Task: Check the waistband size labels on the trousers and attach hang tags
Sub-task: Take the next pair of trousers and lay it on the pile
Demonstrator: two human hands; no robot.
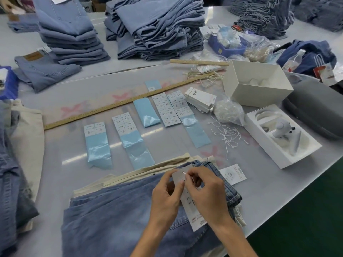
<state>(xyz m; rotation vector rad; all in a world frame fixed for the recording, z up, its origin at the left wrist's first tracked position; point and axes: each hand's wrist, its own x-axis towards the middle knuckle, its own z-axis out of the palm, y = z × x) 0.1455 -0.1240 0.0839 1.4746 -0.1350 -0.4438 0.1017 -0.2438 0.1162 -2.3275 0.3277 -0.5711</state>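
Observation:
Blue denim trousers (115, 216) lie flat at the near table edge, on cream trousers (148, 169). Over their waistband end my left hand (165, 193) pinches a long white hang tag (193, 210) by its upper left edge. My right hand (206, 190) holds the tag's top, its fingertips pinching a thin white string end at the tag's punched hole. A second white tag (234, 173) lies on the table just right of the waistband. The waistband size label is hidden under my hands.
Blue sticker sheets (128, 132) with white size labels lie in rows mid-table behind a long wooden ruler (118, 105). Loose strings (227, 135), a tag stack (201, 99), white boxes (258, 84) and a grey case (315, 112) sit right. Folded jeans stacks (159, 28) stand behind.

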